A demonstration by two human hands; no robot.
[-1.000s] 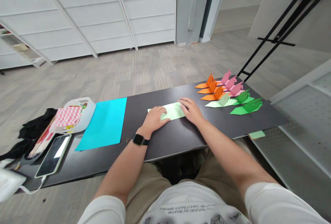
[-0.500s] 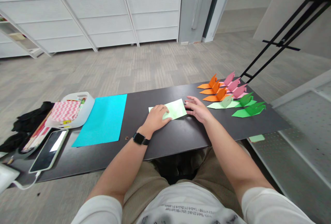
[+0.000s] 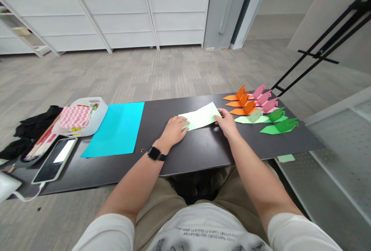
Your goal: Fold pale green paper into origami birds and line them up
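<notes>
A folded light green paper (image 3: pixel 201 116) lies on the dark table (image 3: pixel 188 150) in front of me, its right end tilted up off the surface. My left hand (image 3: pixel 174 130) rests on the paper's left end, fingers bent and pressing down. My right hand (image 3: pixel 226 121) pinches the right edge of the paper and lifts it. A black watch sits on my left wrist.
Folded paper figures in orange (image 3: pixel 240 102), pink (image 3: pixel 265 98) and green (image 3: pixel 278 123) stand at the table's right. A cyan sheet (image 3: pixel 117 129) lies at left, beside a white basket (image 3: pixel 84 117) and a phone (image 3: pixel 55 160). A black stand (image 3: pixel 315 52) rises at right.
The paper lay flat a second ago; now its right end is raised and turned. My right hand went from lying on it to pinching its edge. The left hand stayed on the left end.
</notes>
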